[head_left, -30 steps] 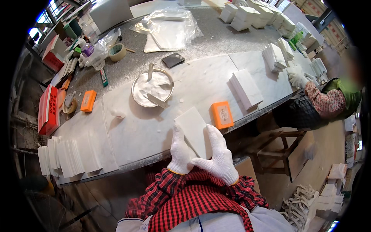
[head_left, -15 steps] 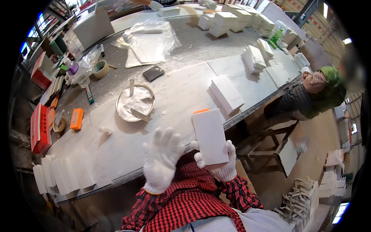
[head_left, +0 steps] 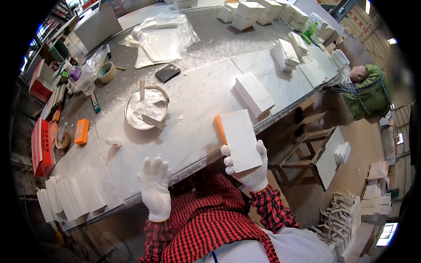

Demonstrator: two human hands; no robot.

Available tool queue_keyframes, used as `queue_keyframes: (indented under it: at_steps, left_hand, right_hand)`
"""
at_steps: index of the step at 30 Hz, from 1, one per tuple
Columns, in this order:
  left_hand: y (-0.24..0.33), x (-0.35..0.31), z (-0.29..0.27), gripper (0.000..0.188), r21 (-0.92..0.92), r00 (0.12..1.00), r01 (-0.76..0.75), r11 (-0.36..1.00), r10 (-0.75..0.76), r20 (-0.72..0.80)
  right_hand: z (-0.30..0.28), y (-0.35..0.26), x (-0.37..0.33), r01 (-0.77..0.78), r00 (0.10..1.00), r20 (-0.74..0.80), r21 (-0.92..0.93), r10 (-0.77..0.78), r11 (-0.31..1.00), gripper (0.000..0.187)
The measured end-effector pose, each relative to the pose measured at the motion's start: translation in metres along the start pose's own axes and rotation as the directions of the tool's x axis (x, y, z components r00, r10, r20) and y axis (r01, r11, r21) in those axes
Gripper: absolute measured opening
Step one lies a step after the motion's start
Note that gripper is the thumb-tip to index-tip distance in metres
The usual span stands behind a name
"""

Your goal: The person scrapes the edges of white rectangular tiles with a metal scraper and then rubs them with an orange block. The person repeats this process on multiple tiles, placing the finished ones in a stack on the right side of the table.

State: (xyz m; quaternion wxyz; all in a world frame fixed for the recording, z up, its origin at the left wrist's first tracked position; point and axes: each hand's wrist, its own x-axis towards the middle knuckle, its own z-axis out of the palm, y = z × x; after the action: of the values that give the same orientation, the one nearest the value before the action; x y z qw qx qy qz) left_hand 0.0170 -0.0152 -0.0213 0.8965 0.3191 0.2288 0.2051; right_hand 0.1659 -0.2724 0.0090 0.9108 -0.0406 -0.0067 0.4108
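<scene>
My right hand (head_left: 252, 171), in a white knit glove, grips a white rectangular tile (head_left: 241, 139) by its near end, thumb and fingers along its sides. The tile is raised at the table's front edge. Beside its left side shows part of an orange block (head_left: 220, 129), the rest hidden by the tile. My left hand (head_left: 156, 187), also gloved, is raised before the table edge with fingers spread and nothing in it. Beyond it, a metal bowl (head_left: 127, 115) of white paste holds scrapers (head_left: 153, 122). A stack of white tiles (head_left: 254, 93) lies beyond my right hand.
White tiles (head_left: 81, 197) lean in a row at the front left. Another orange block (head_left: 81, 131), a tape roll (head_left: 106, 72) and a dark pad (head_left: 168, 73) lie on the table. At right, a person in a green vest (head_left: 370, 94) stands near a wooden stand (head_left: 307, 162).
My left hand has moved left and down, away from the tile. The view has shifted slightly, and more of the orange block shows beside the tile. The person at right has moved.
</scene>
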Motion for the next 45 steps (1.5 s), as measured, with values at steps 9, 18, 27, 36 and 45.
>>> queue_keyframes:
  at_steps: [9, 18, 27, 36, 45]
  left_hand:
    - [-0.003, -0.005, 0.0, 0.06, 0.026, 0.999, 0.041, 0.999, -0.04, -0.024]
    - [-0.001, -0.005, 0.03, 0.08, 0.207, 0.942, 0.202, 0.957, -0.248, 0.226]
    - [-0.014, -0.018, 0.047, 0.076, 0.419, 0.898, 0.144, 0.897, -0.296, 0.325]
    - [0.013, -0.003, 0.04, 0.036, 0.306, 0.991, 0.123, 0.944, -0.134, 0.017]
    - [0.016, 0.031, 0.019, 0.038, 0.244, 0.974, 0.213, 0.946, -0.225, 0.02]
  right_hand:
    - [-0.024, -0.004, -0.006, -0.06, 0.992, 0.117, 0.196, 0.038, 0.979, 0.079]
    - [-0.024, 0.002, -0.003, -0.137, 0.991, 0.025, 0.093, 0.135, 0.986, 0.08]
    - [-0.005, 0.087, 0.008, -0.148, 0.976, -0.207, -0.443, 0.06, 0.884, 0.058]
    - [0.044, 0.044, 0.036, -0.458, 0.881, -0.45, -0.888, -0.147, -0.027, 0.026]
    - [-0.014, 0.003, 0.078, -0.374, 0.813, 0.361, -0.277, -0.457, -0.885, 0.072]
